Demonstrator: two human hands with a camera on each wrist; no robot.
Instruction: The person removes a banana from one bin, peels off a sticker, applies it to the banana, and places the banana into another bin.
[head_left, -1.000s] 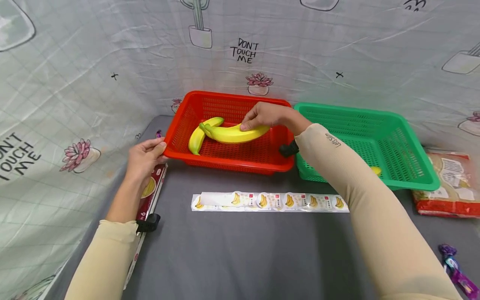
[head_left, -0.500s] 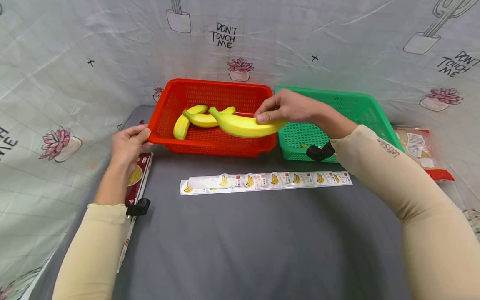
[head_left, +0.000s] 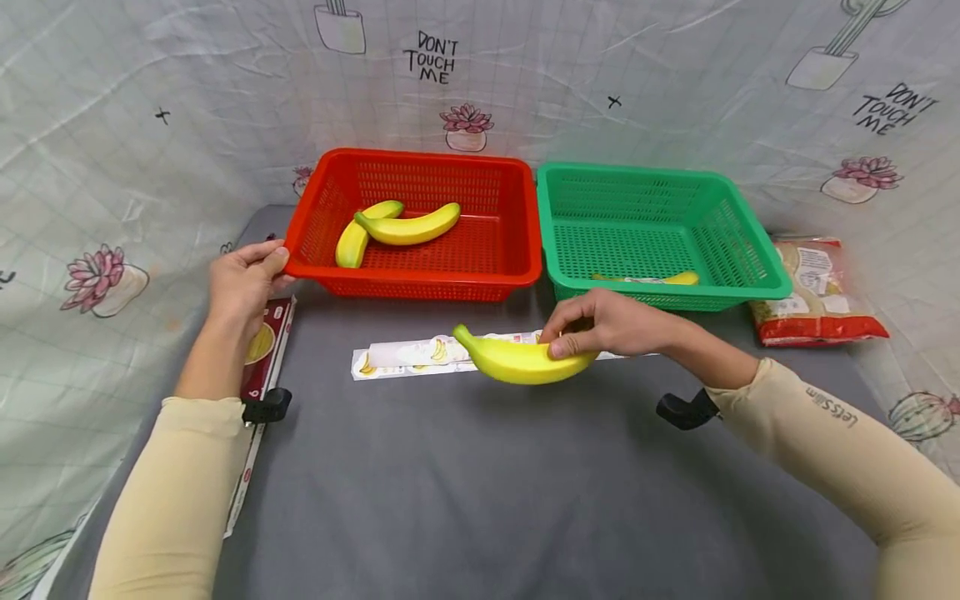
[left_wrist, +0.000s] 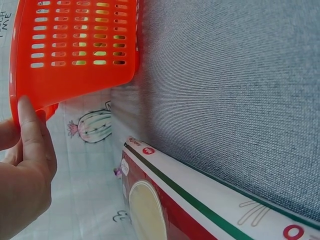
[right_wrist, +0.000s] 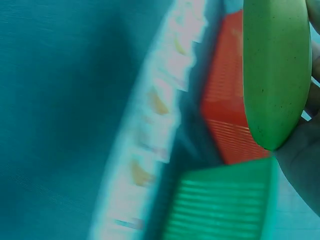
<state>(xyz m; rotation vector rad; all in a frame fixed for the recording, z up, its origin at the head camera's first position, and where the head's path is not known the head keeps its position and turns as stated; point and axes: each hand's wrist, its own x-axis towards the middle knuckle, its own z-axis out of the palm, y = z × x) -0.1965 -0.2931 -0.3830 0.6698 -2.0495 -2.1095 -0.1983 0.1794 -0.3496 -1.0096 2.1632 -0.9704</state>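
My right hand [head_left: 611, 323] pinches a yellow banana [head_left: 521, 362] with a greenish stem, held level over a strip of banana stickers [head_left: 408, 355]. In the right wrist view the banana [right_wrist: 276, 75] fills the upper right, thumb and fingers along its side. My left hand [head_left: 242, 279] grips the near left corner of the red basket [head_left: 420, 279]. Seen from the left wrist, thumb and fingers of the left hand [left_wrist: 27, 165] pinch the basket's rim. Two bananas [head_left: 415, 228] lie crossed inside the red basket, toward its left.
A green basket [head_left: 663, 293] stands right of the red one, with a banana [head_left: 681, 278] bearing a label in it. A red-and-clear bag [head_left: 817, 292] lies at the far right. By the left forearm is a long dark-red box [head_left: 262, 350]. A printed curtain [head_left: 525, 75] hangs behind.
My right hand has lifted the banana out of the red basket and brought it toward me, over the sticker strip. My left hand keeps its hold on the basket's corner. The head view has shifted.
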